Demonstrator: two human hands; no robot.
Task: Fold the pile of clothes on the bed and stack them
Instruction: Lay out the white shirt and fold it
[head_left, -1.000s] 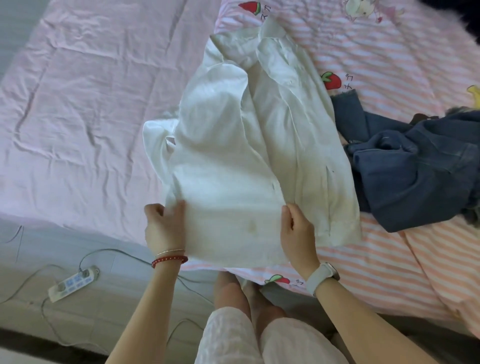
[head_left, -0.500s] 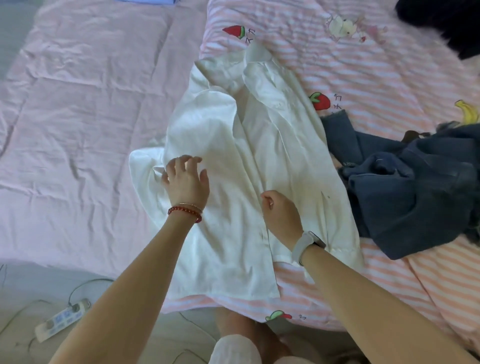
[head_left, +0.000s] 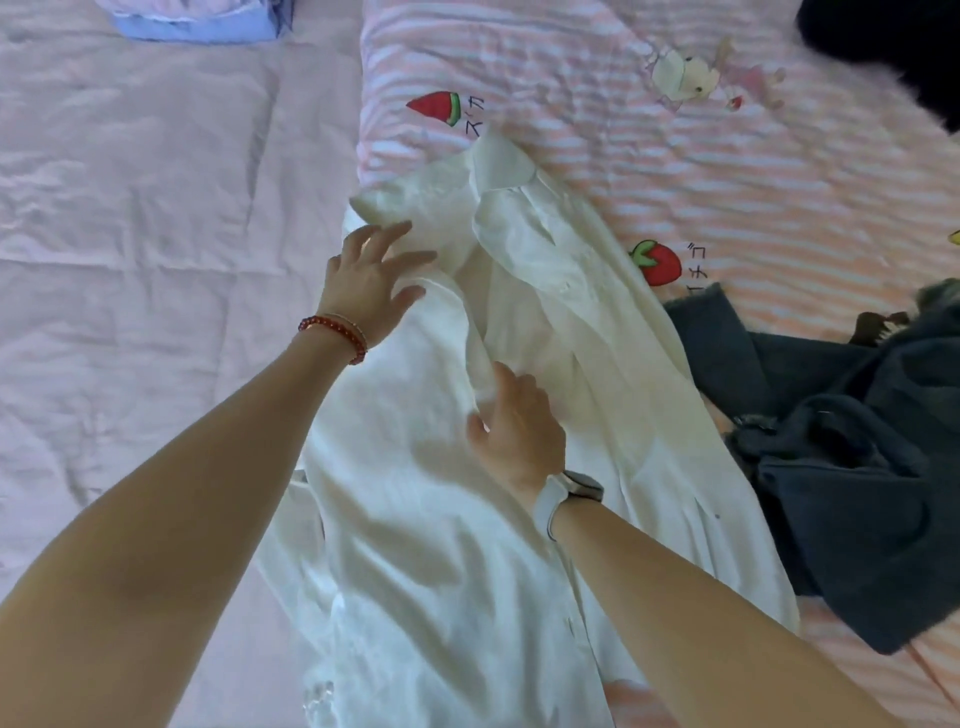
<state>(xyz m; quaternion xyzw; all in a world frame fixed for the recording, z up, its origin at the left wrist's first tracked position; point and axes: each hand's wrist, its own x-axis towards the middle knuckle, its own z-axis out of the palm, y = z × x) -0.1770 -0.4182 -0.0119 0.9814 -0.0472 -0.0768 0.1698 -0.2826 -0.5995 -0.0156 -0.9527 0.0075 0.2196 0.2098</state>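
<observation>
The white shirt lies spread on the bed under both hands. The left hand, fingers spread, rests near its collar; the right hand pinches a fold at its middle.

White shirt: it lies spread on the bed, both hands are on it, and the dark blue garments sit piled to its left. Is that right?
Not quite. The head view shows the dark blue garments piled to the right of the white shirt, not the left. The rest holds: the shirt lies spread on the bed, with the left hand and right hand on it.
</observation>
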